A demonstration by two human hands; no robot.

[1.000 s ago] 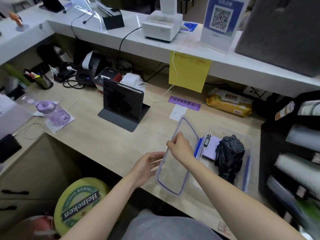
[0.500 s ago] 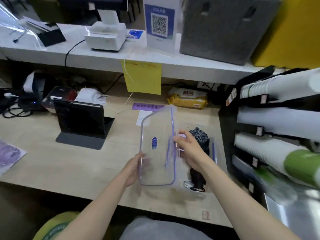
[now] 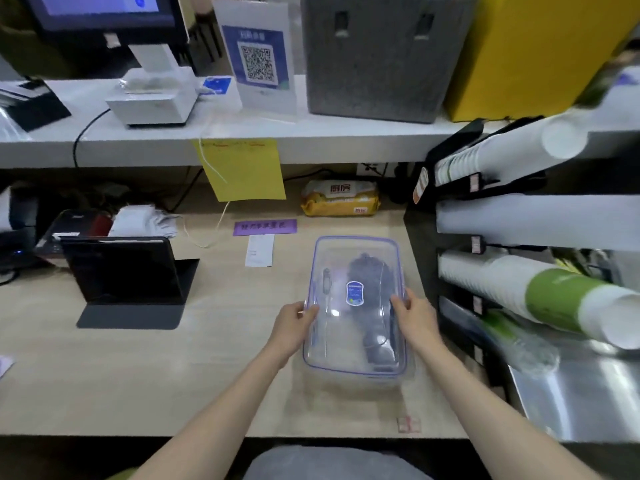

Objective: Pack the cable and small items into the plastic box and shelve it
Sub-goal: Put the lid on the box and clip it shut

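Your left hand (image 3: 294, 322) and right hand (image 3: 414, 317) grip the long sides of the clear purple-rimmed lid (image 3: 332, 327) lying on the transparent plastic box (image 3: 356, 381), lower centre on the pale wooden counter (image 3: 138, 375). Dark items show inside. Right of frame, white cup sleeves (image 3: 540, 220) crowd close; left, a black tablet (image 3: 121, 268); beyond, a yellow wipes packet (image 3: 341, 199)

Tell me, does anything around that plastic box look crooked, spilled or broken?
Nothing stands out. The lid lies flat and square on the plastic box, left hand and right hand at its sides; nothing looks spilled on the wooden counter.
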